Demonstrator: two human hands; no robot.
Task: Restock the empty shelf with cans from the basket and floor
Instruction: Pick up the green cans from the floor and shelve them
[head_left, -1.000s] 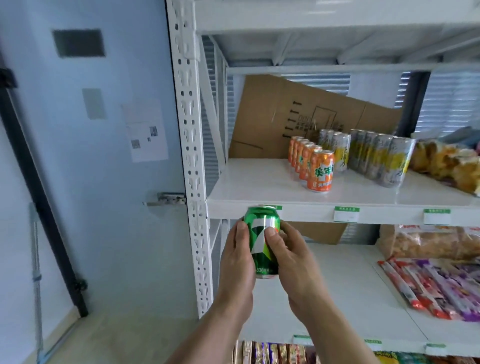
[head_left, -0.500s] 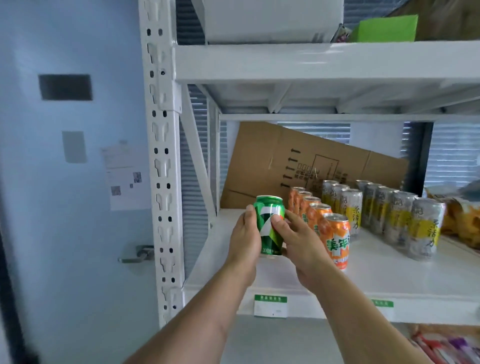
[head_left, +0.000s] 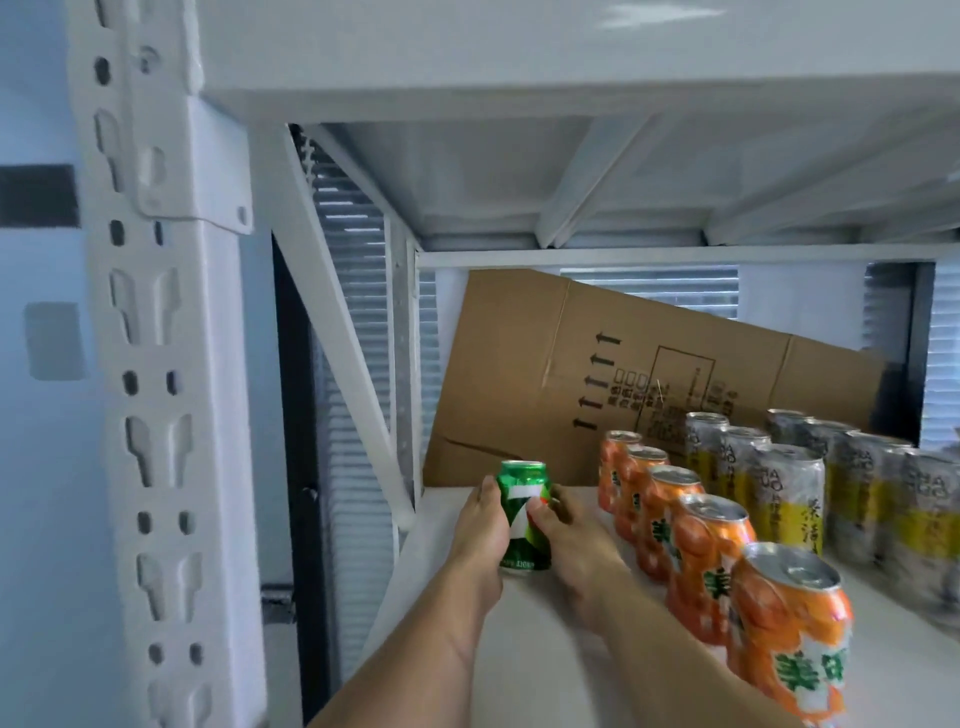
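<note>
A green can (head_left: 523, 525) stands upright deep on the white shelf board (head_left: 524, 665), left of the other cans. My left hand (head_left: 480, 535) wraps its left side and my right hand (head_left: 574, 540) its right side, so both hold it. To the right runs a row of orange cans (head_left: 696, 566), front to back. Beyond them stand rows of silver-and-yellow cans (head_left: 789, 499). Whether the green can's base touches the board, I cannot tell.
A tilted flattened cardboard box (head_left: 623, 374) leans along the shelf's back. A diagonal white brace (head_left: 337, 332) and the perforated upright post (head_left: 161, 364) bound the left side. The shelf above (head_left: 571, 62) hangs low overhead. A blue wall (head_left: 41, 467) lies left.
Both hands have carried the green can up from below the shelf edge and pushed it deep onto the shelf board, left of the orange row. The camera moved closer and higher.
</note>
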